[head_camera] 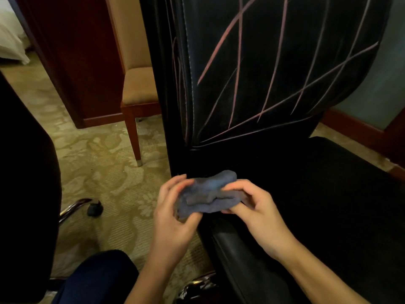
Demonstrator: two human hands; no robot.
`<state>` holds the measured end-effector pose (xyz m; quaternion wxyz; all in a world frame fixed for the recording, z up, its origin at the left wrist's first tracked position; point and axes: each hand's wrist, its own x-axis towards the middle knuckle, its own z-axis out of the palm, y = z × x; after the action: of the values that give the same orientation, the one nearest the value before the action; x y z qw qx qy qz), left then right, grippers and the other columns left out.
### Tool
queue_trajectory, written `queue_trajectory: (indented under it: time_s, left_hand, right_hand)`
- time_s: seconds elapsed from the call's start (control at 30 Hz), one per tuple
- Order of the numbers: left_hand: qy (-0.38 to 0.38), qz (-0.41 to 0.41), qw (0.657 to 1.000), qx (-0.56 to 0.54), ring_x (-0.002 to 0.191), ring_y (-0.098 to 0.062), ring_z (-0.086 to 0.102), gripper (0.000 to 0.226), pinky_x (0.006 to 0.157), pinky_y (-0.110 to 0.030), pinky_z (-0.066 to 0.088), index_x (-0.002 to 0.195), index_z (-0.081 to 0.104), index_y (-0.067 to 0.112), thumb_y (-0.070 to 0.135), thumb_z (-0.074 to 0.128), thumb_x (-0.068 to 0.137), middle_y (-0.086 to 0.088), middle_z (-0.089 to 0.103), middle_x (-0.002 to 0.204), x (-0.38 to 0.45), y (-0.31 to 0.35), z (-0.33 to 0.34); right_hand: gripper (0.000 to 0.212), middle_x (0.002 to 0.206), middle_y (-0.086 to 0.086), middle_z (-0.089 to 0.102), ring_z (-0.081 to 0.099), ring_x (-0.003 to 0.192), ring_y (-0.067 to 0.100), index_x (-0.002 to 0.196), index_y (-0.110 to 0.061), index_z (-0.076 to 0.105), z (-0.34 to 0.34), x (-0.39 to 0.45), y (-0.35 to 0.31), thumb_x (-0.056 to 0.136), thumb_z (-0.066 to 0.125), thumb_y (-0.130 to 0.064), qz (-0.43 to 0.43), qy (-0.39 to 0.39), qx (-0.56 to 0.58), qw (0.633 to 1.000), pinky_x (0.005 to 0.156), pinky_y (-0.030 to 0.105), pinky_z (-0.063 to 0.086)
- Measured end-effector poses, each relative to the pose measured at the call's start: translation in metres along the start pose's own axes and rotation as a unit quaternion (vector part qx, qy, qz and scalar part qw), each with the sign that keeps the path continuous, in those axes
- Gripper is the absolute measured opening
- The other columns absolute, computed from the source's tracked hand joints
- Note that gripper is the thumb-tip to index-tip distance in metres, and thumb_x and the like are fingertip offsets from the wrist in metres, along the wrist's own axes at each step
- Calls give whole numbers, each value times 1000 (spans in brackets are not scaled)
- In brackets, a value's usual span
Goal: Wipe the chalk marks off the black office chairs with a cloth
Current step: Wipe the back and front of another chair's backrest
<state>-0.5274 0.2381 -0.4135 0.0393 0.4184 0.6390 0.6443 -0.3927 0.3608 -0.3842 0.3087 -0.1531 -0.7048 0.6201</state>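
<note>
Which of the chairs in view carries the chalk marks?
The black chair beyond the cloth; pink lines cross its backrest. The tan wooden chair shows none.

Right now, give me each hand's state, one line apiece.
Left hand: holds the left end of the blue cloth, fingers curled round it.
Right hand: pinches the cloth's right end.

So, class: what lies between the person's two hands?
In the head view, a crumpled blue-grey cloth spans the gap, gripped by the left hand and the right hand.
</note>
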Motion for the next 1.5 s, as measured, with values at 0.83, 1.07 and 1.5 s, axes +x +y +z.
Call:
queue_trajectory:
  time_s: [0.83, 1.07, 1.5]
  left_hand:
    - [325, -324, 852, -252, 96, -23, 72, 27, 83, -33, 60, 100, 74, 20, -2, 68, 86, -18, 69, 115, 59, 0, 50]
    - [301, -413, 799, -316, 70, -12, 64, 20, 69, -29, 56, 114, 64, 16, 9, 63, 95, -7, 70, 95, 73, 18, 49]
    - [156, -400, 875, -224, 69, -17, 70, 11, 50, -19, 47, 107, 62, 24, 19, 62, 97, -8, 74, 88, 69, 21, 27]
  right_hand:
    - [11, 100, 20, 71, 72, 97, 28, 104, 3, 64, 57, 79, 6, 96, 56, 3, 174, 217, 205, 938, 80, 29, 60]
    - [9, 107, 21, 68, 71, 97, 29, 102, -1, 59, 64, 87, 8, 95, 56, 4, 177, 264, 299, 900, 75, 26, 60]
    - [13, 90, 15, 66, 67, 79, 25, 92, -12, 55, 61, 94, 11, 93, 56, 1, 218, 218, 276, 910, 69, 35, 55]
